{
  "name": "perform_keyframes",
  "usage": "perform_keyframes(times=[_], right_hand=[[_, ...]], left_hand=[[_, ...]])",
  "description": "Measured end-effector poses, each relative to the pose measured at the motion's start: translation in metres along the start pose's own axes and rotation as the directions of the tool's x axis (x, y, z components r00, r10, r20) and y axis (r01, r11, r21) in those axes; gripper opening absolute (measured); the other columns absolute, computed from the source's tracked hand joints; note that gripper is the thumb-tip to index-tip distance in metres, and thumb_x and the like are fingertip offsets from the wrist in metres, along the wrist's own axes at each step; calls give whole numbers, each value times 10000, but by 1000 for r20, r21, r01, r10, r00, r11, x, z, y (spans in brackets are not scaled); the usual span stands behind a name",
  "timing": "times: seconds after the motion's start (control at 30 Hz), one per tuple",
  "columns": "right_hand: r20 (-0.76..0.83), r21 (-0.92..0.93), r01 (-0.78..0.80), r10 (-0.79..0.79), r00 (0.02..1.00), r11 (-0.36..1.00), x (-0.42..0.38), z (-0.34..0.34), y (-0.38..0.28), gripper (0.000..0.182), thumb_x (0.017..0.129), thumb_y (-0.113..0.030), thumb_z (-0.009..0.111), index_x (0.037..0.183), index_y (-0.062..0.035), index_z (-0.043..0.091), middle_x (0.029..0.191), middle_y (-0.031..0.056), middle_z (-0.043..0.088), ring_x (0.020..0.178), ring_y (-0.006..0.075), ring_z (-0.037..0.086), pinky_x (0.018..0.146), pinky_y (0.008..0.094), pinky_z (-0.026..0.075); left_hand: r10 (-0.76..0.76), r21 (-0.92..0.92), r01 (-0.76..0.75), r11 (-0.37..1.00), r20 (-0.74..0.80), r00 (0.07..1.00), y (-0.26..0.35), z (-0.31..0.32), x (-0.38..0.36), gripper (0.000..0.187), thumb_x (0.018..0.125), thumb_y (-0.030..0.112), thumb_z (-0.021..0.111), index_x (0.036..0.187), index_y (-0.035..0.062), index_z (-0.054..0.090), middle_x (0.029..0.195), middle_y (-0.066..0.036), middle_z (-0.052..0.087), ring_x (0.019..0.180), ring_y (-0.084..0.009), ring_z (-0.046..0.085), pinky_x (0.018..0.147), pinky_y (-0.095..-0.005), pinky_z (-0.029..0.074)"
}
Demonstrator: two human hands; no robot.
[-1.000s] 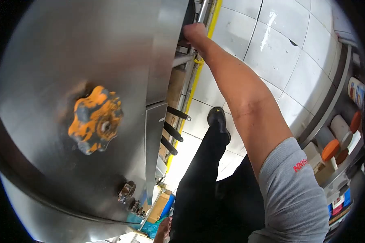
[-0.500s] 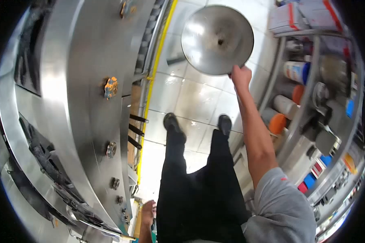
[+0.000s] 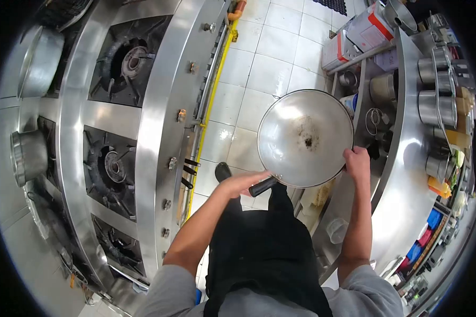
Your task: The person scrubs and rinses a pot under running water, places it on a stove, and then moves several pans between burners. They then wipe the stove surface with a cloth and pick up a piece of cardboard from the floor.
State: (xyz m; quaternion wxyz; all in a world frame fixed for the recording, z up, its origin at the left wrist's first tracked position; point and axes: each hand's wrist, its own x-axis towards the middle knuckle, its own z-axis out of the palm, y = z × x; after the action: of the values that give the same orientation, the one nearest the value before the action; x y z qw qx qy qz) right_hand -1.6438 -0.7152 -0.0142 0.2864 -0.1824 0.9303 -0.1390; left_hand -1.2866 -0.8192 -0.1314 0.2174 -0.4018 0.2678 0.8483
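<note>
A large metal wok [image 3: 305, 138] with a dark spot in its middle is held out in front of me over the floor. My right hand [image 3: 357, 159] is closed on its right rim. Its black handle [image 3: 263, 186] points down and to the left. My left hand [image 3: 246, 183] lies flat with fingers stretched at the wok's lower left edge, just above the handle and not wrapped round it.
On the left runs a steel stove [image 3: 111, 113] with several burners and knobs. Pots [image 3: 29, 156] stand behind it. A steel counter [image 3: 402, 164] with shelves beneath is on the right, with containers [image 3: 437, 108] along it. White tins [image 3: 367, 26] stand at the upper right.
The wok has come closer to me and turned, so its handle now points toward my left hand. My left hand has risen from low beside the stove to the wok. The view has tilted up.
</note>
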Motion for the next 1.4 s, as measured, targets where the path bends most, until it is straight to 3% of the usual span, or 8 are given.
perform_keyframes(times=[0.1, 0.37, 0.43, 0.8, 0.93, 1.03, 1.3, 1.4], right_hand=[[-40, -38, 148, -150, 988, 988, -19, -22, -11, 295, 810, -207, 584, 760, 81, 629, 634, 215, 632, 564, 306, 657, 608, 421, 516], [196, 400, 4, -90, 976, 916, -41, -65, -14, 292, 993, -244, 592, 877, 11, 671, 627, 38, 603, 537, 121, 590, 544, 278, 484], [240, 820, -46, -270, 932, 570, -49, -43, -4, 343, 1046, -339, 567, 1068, -19, 689, 794, 44, 674, 674, 125, 645, 608, 265, 500], [583, 322, -126, -92, 807, 938, -53, 115, 87, 257, 1029, -299, 617, 1128, -67, 671, 786, 19, 639, 625, 136, 635, 542, 285, 488], [639, 139, 45, -124, 759, 989, -47, 170, 172, 252, 1033, -288, 599, 1145, -69, 653, 789, 39, 635, 591, 151, 628, 515, 297, 485], [698, 96, -319, 165, 697, 943, -75, 167, 185, 277, 1024, -299, 601, 1176, -71, 639, 777, 50, 624, 570, 164, 620, 506, 301, 481], [589, 18, -556, 440, 678, 831, -157, 113, 199, 309, 1003, -381, 600, 1191, -136, 615, 766, 37, 599, 587, 185, 632, 546, 360, 504], [574, 16, -581, 469, 672, 813, -168, 104, 196, 276, 999, -373, 598, 1147, -141, 611, 769, 36, 597, 595, 182, 633, 556, 363, 505]], left_hand=[[54, -436, 137, 889, 397, 916, -1, 38, 2, 575, 1027, 319, 633, 1513, 132, 388, 1433, -196, 596, 941, -264, 727, 713, -259, 548], [215, -459, -90, 884, 227, 950, 25, 98, -66, 717, 779, -60, 620, 1461, 69, 440, 1262, -111, 638, 596, -136, 570, 533, -267, 473], [272, -513, -226, 828, 14, 962, 40, 83, -149, 654, 780, -54, 632, 1410, 20, 475, 1088, -95, 643, 572, -128, 554, 509, -266, 452], [638, -546, -755, 365, -445, 629, 123, -3, -466, 620, 802, -76, 566, 1400, 81, 521, 1497, -248, 484, 535, -106, 486, 443, -234, 472], [640, -484, -866, 126, -628, 444, 197, -67, -568, 165, 877, -100, 503, 1029, -164, 496, 1467, -321, 480, 537, -139, 540, 455, -255, 522], [711, -545, -836, 59, -565, 419, 247, -155, -624, 321, 896, -82, 511, 1188, -157, 398, 1465, -359, 423, 616, -175, 625, 555, -276, 623], [688, -657, -750, -74, -578, 438, 323, -310, -666, 646, 1041, 314, 470, 1536, -38, 251, 1532, -368, 316, 797, -300, 672, 588, -307, 634], [634, -641, -766, -47, -612, 473, 331, -326, -663, 521, 979, 104, 525, 1371, -138, 280, 1440, -320, 410, 655, -215, 623, 555, -305, 614]])
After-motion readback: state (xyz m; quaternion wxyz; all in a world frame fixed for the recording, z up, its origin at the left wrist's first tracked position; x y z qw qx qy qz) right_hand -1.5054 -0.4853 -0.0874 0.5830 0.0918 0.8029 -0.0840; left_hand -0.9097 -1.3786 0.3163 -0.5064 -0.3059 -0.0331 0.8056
